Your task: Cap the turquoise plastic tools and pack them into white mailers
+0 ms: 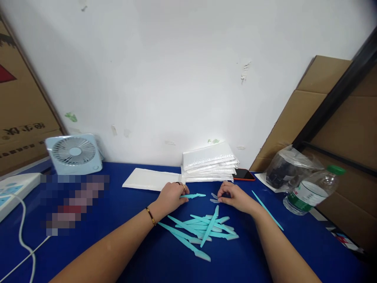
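Observation:
My left hand (173,198) pinches a turquoise eyebrow razor (194,195), whose blade end points right. Across from it, my right hand (234,197) is closed, with small clear plastic blade covers (214,198) at its fingertips; how many it grips I cannot tell. The razor tip and the covers are a short way apart. Below both hands lies a loose pile of turquoise eyebrow razors (210,226), crossing one another on the blue table (235,263). One single turquoise stick-like piece (266,210) rests to the right of my right forearm.
Against the wall stand stacked white padded envelopes (210,159), with one flat envelope (153,179) on their left and a phone (244,174) on their right. A fan (75,153) and power strip (17,192) are left; a bottle (310,192) and bagged dark item (282,171) are right.

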{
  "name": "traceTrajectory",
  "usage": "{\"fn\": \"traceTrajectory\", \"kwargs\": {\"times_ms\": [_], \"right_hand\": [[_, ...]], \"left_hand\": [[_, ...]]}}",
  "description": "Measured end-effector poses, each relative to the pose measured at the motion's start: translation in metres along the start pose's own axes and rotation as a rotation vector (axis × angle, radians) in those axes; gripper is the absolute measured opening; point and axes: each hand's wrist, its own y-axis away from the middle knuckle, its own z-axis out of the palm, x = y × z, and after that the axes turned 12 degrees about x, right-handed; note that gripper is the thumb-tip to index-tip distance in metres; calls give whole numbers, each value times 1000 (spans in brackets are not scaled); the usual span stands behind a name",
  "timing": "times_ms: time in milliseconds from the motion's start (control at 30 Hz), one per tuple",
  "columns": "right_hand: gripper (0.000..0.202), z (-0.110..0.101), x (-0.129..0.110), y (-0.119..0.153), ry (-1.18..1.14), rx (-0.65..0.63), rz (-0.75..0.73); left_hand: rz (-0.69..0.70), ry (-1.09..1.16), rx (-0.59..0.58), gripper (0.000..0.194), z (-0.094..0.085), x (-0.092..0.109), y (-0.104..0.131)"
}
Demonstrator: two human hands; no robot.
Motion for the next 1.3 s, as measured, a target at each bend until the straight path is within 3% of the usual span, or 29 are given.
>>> {"fn": "traceTrajectory", "kwargs": {"times_ms": [133, 333, 467, 600, 700, 833, 933, 1100, 1300], "right_hand": [[16, -2, -6, 5, 24, -153, -86], [16, 5, -15, 5, 11, -258, -99], [18, 6, -20, 4, -12, -208, -91], [15, 8, -22, 3, -58, -106, -109], [13, 8, -15, 1, -101, -39, -117], [13, 3, -2, 1, -87, 41, -14], [13, 3, -6, 4, -89, 20, -14], [15, 19, -29, 12, -61, -203, -76], [9, 29, -38, 14, -9, -219, -69]], "left_hand": [[37, 114, 4, 17, 1, 16, 7], [111, 250, -143, 30, 3, 40, 20], [152, 164, -122, 18, 6, 37, 19], [150, 129, -108, 24, 9, 31, 16], [143, 67, -84, 25, 8, 23, 12], [103, -67, 8, 17, 3, 11, 7], [106, -44, 46, 17, 0, 11, 7], [82, 108, -167, 10, -1, 24, 14], [46, 201, -307, 19, -2, 30, 19]]}}
